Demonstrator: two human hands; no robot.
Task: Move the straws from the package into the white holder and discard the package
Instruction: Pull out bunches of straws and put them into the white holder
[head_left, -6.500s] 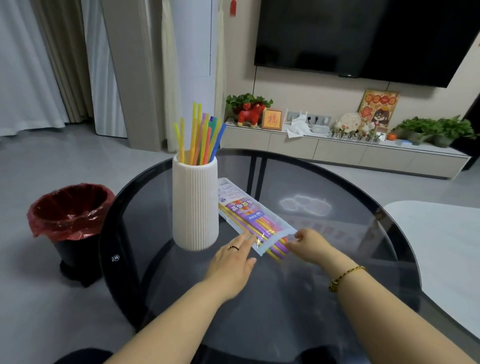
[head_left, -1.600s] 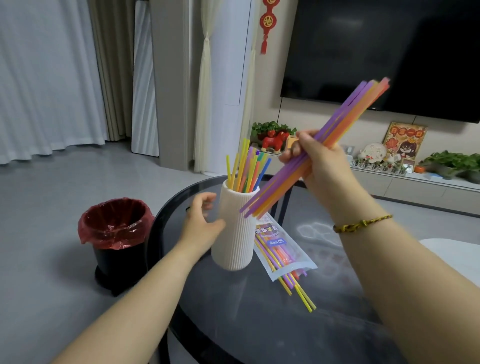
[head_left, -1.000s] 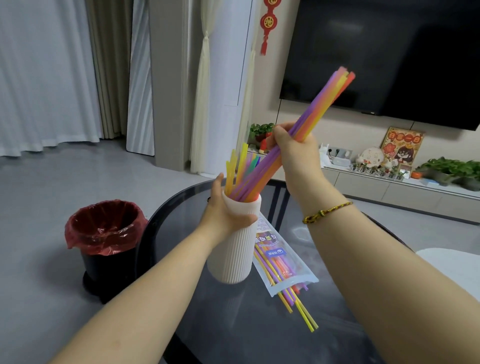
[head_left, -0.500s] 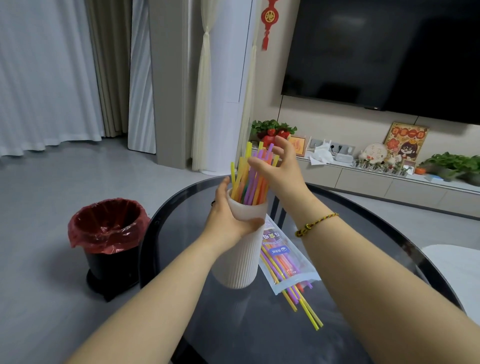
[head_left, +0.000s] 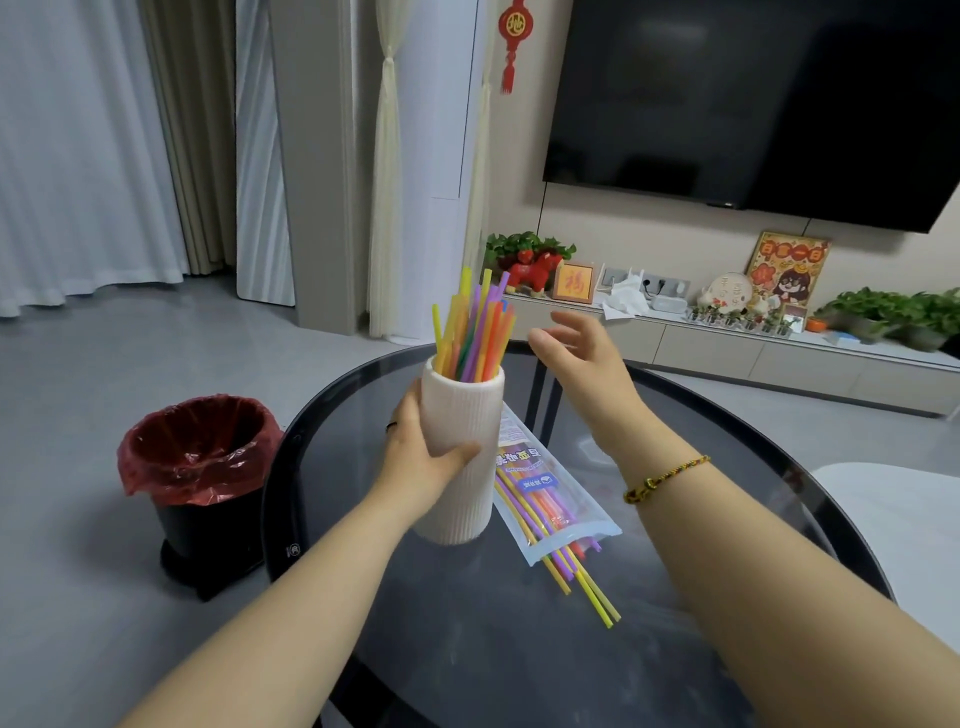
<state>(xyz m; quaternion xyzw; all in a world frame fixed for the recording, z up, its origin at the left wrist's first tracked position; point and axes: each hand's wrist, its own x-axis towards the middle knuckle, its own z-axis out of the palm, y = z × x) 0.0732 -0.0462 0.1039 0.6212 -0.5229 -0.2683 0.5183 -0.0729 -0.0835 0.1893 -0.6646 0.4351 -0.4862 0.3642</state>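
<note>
1. Nearest the person, loose straws poke out of the open mouth of the package, which lies flat on the round dark glass surface toward its middle. Several yellow, purple and orange ones reach toward the near edge. Judgement: if the package is lifted by its sealed far end, these could slide out and roll across the glass, perhaps off the edge.

2. Just beside the package, touching or nearly touching its left side, stands the white ribbed holder, toward the left edge of the surface. The left hand wraps around it, thumb in front, fingers behind; this grip is pressed onto the holder. Judgement: the holder looks slightly tilted, tall and narrow, so letting go carelessly could tip it and spill its contents.

3. Inside the holder, a bunch of coloured straws stands up, fanned loosely above the rim. Judgement: pushing more in at an angle could bend some or flick others out.

4. Beyond and to the right of that bunch, the right hand hovers with fingers spread and holds nothing. Judgement: swinging down to the package, it could brush the standing tips.

5. Off the surface, on the floor past its left edge, sits a black bin with a red liner. Judgement: the light, floppy package could miss it if tossed.
</note>
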